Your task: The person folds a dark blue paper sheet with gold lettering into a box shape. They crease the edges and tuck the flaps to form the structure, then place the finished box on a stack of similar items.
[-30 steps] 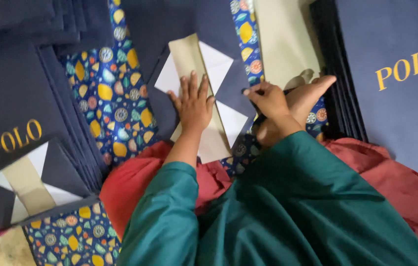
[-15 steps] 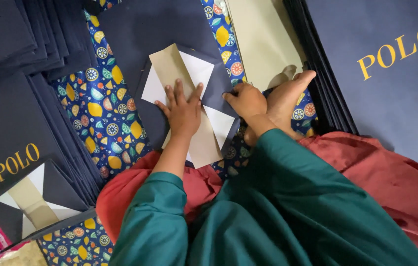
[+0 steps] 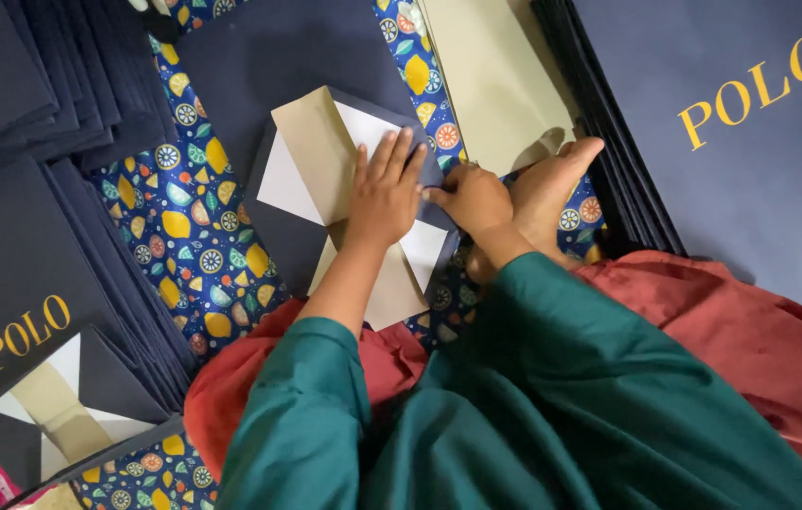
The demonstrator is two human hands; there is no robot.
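Bag bottom point(image 3: 325, 156), a folded navy paper piece with a tan centre strip and white triangular flaps, lies on a patterned cloth point(image 3: 188, 236) printed with lemons and round fruit slices on blue. It sits in the middle of the view, just ahead of the person's knees.

Left hand point(image 3: 384, 189) lies flat on the folded piece, fingers point(image 3: 392, 151) spread and straight, pressing down where the tan strip meets the upper white flap; it grips nothing. Right hand point(image 3: 477, 198) is just beside it on the right, fingers curled in, with the fingertips pressed to the navy edge of the fold. Whether it pinches the paper or only pushes on it cannot be told. A bare foot point(image 3: 552, 184) lies right behind that hand, touching the wrist.

Green sleeves point(image 3: 552, 397) cover both arms, and a red garment point(image 3: 760, 331) spreads over the lap below.

To the left, a fanned stack of flat navy bags point(image 3: 33, 142) overlaps the cloth, one with gold lettering. At lower left lies another folded bottom point(image 3: 61, 406) of the same navy, tan and white. At upper right a second navy stack point(image 3: 703, 142) with gold lettering lies well apart from the hands, with a tan sheet point(image 3: 491, 85) between it and the work.
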